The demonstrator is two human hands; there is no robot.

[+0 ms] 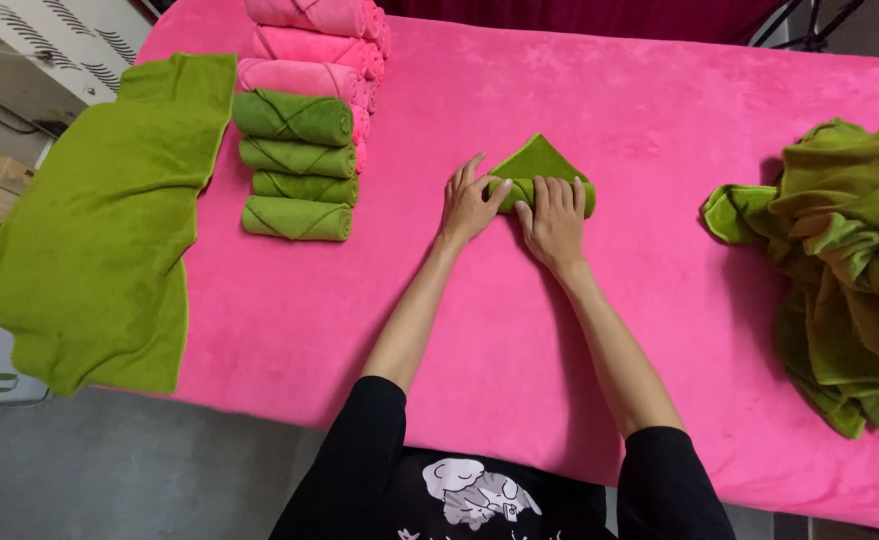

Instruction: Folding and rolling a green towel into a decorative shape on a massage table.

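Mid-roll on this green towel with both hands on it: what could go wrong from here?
1. The pointed flap still sticks out beyond the green towel roll; if the left hand or right hand eases off, the roll may loosen.
2. The pressure looks uneven: the left hand sits at the roll's end, so it could come out lopsided against the finished green rolls.
3. The unfolded green pile sits near the table's edge and might slide off.
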